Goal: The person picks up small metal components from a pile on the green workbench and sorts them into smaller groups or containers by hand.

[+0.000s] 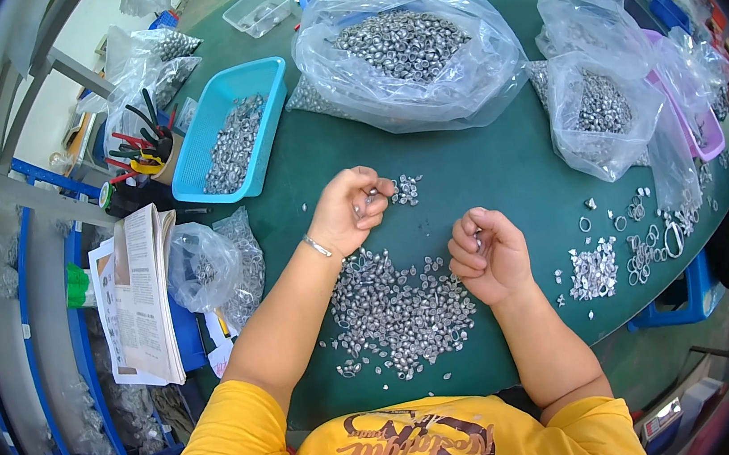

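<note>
Left hand (349, 213) curled on metal bits (371, 197); small cluster (408, 190) lay just right of fingertips. Right hand (492, 256), also curled on metal bits, was nearer main pile (403, 313), which lay leftward, bodyward.

A loose heap of small silvery metal pieces (400, 304) on the green tabletop (428, 157).
Rounded and shiny, they lie at mixed angles, straggling at the edges; a smaller cluster (406, 190) sits apart, beyond.
</note>
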Demonstrator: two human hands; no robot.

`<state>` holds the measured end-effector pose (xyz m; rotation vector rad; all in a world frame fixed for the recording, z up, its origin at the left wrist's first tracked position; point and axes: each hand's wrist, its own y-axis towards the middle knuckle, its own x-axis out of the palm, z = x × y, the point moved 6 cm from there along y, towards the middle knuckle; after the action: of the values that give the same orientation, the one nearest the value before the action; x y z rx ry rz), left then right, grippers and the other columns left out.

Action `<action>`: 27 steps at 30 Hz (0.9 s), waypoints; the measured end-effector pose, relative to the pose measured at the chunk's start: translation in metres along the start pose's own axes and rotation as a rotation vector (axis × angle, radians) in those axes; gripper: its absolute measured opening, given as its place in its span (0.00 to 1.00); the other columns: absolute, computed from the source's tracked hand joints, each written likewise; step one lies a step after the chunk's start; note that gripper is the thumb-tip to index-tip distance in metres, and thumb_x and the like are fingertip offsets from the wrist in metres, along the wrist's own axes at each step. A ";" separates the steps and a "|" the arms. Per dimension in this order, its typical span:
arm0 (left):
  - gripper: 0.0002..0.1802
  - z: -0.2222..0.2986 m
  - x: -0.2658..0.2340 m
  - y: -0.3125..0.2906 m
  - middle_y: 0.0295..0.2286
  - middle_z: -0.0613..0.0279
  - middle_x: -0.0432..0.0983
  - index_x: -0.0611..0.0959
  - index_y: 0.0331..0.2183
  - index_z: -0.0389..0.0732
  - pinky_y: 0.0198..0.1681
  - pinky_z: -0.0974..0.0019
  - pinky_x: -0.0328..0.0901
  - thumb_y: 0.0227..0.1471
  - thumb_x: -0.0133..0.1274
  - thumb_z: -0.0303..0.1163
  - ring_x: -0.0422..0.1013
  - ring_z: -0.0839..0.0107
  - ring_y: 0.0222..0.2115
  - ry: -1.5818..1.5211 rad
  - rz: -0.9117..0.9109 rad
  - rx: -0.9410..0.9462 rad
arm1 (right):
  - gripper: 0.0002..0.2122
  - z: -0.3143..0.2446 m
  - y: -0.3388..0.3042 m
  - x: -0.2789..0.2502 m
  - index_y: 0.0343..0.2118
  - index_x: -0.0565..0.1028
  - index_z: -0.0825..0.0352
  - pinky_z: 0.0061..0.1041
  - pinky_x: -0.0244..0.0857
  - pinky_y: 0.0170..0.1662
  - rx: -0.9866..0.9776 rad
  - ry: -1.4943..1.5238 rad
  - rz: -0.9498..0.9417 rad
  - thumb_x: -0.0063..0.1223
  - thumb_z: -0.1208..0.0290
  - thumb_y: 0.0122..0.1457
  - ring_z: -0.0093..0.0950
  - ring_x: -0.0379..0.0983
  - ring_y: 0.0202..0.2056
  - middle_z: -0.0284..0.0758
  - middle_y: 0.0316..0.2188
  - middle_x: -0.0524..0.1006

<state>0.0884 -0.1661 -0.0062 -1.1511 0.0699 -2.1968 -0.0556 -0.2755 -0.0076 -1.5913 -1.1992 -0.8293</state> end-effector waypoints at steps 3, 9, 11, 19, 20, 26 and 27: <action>0.08 0.008 -0.001 0.002 0.20 0.63 0.73 0.79 0.24 0.35 0.18 0.77 0.59 0.42 0.58 0.30 0.64 0.77 0.17 1.222 0.366 0.395 | 0.09 0.000 0.001 0.002 0.22 0.67 0.65 0.17 0.46 0.14 0.002 0.002 -0.004 0.43 0.68 0.56 0.18 0.52 0.12 0.31 0.16 0.63; 0.09 0.004 -0.002 -0.005 0.18 0.63 0.74 0.81 0.25 0.35 0.25 0.72 0.64 0.42 0.60 0.32 0.68 0.78 0.19 1.487 0.402 0.410 | 0.05 -0.006 0.006 0.002 0.29 0.75 0.69 0.18 0.52 0.16 -0.168 -0.512 0.250 0.51 0.73 0.54 0.18 0.60 0.15 0.27 0.13 0.66; 0.09 0.004 -0.008 -0.008 0.19 0.62 0.74 0.81 0.25 0.35 0.25 0.72 0.64 0.43 0.60 0.31 0.68 0.77 0.19 1.367 0.412 0.351 | 0.06 -0.017 0.019 0.020 0.29 0.77 0.70 0.20 0.60 0.23 -0.497 -1.240 0.199 0.53 0.73 0.53 0.21 0.68 0.19 0.30 0.14 0.71; 0.07 0.002 0.005 -0.024 0.19 0.59 0.71 0.80 0.25 0.36 0.25 0.67 0.63 0.41 0.59 0.29 0.68 0.68 0.20 1.633 0.322 0.595 | 0.06 -0.010 0.056 0.029 0.26 0.78 0.64 0.36 0.67 0.34 -0.554 -2.144 0.220 0.55 0.68 0.48 0.40 0.73 0.30 0.39 0.26 0.76; 0.07 -0.001 0.001 -0.024 0.19 0.57 0.68 0.80 0.25 0.36 0.25 0.64 0.62 0.39 0.60 0.28 0.67 0.62 0.20 1.630 0.297 0.645 | 0.06 -0.010 0.057 0.025 0.26 0.78 0.64 0.36 0.67 0.34 -0.554 -2.146 0.212 0.55 0.68 0.48 0.40 0.73 0.30 0.39 0.26 0.76; 0.05 -0.003 -0.014 -0.025 0.17 0.67 0.67 0.79 0.26 0.35 0.20 0.69 0.60 0.43 0.57 0.25 0.65 0.73 0.19 1.036 0.349 0.402 | 0.05 -0.017 0.050 0.009 0.25 0.72 0.70 0.13 0.41 0.14 -0.011 -0.550 0.043 0.51 0.74 0.51 0.14 0.54 0.13 0.25 0.16 0.66; 0.04 -0.012 -0.016 -0.027 0.18 0.69 0.65 0.77 0.27 0.36 0.15 0.75 0.54 0.46 0.53 0.26 0.60 0.79 0.17 0.418 0.273 0.074 | 0.05 -0.022 0.048 0.008 0.25 0.72 0.70 0.13 0.41 0.14 -0.015 -0.557 0.049 0.51 0.74 0.51 0.14 0.54 0.13 0.25 0.16 0.66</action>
<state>0.0721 -0.1389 -0.0162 -0.5871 0.3018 -2.1353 -0.0069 -0.2975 -0.0062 -1.9245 -1.5283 -0.3654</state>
